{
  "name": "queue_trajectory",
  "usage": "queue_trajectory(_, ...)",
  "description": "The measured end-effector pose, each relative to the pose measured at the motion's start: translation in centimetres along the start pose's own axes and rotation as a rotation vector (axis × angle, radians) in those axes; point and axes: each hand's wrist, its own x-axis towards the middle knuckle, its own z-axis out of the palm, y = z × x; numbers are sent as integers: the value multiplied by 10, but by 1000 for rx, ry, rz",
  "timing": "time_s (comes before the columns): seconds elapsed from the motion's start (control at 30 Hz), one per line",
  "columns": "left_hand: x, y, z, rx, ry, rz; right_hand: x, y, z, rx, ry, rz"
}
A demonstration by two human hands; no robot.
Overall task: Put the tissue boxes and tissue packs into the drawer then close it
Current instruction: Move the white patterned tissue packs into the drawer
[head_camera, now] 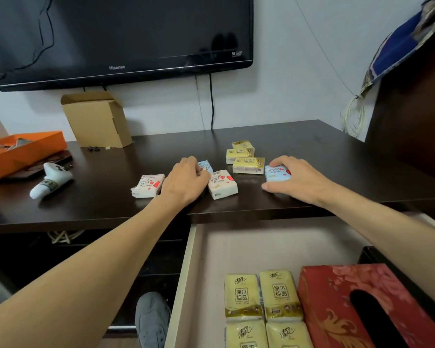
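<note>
Two bare arms stretched over the dark desk, above the pulled-out drawer. Left hand palm down just behind the desk's front edge, fingers curled onto a blue tissue pack that peeks out past the knuckles; whether clamped on it or merely resting cannot be told. Flanking that hand, two white packs with red hearts: one touching its left side, the other just beside its right. Right hand farther right along the same front edge, fingers spread and cupped over another blue tissue pack, thumb low on the desk at the pack's near side; grip not closed tight. Behind and between the hands, toward the desk's middle, three yellow packs in a loose cluster, the nearest just beside the right hand's pack. Below the desk's edge, inside the drawer, four yellow packs in two rows near the front, touching a red tissue box on their right.
</note>
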Motion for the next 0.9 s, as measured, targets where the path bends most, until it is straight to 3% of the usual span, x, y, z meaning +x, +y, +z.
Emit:
queue_trajectory(0.17, 6, -3, 3, -190, -128, -53, 2, 1, -1, 0, -25, -44)
queue_trajectory(0.27, 7, -7, 3, -240, -126, -66, 2, 1, -1, -11, -17, -56)
queue_trajectory(0.43, 2, -5, 2, -124, 1, -41, 3, 3, 1, -20, 66, -46)
queue_trajectory(0.53, -5, -2, -2, -120, 175, -27, 1, 5, 3, -35, 163, -43)
queue_trajectory(0.73, -55, 32, -40, -432, 350, -70, -24, -7, -2, 111, 315, -100)
queue_trajectory(0.8, -88, 45, -51, -577, 288, 0, -46, -20, -7, 192, 324, -208)
queue_trajectory(0.9, -147, 52, -49, -766, 37, 81, -92, -39, -10, 331, 184, -326)
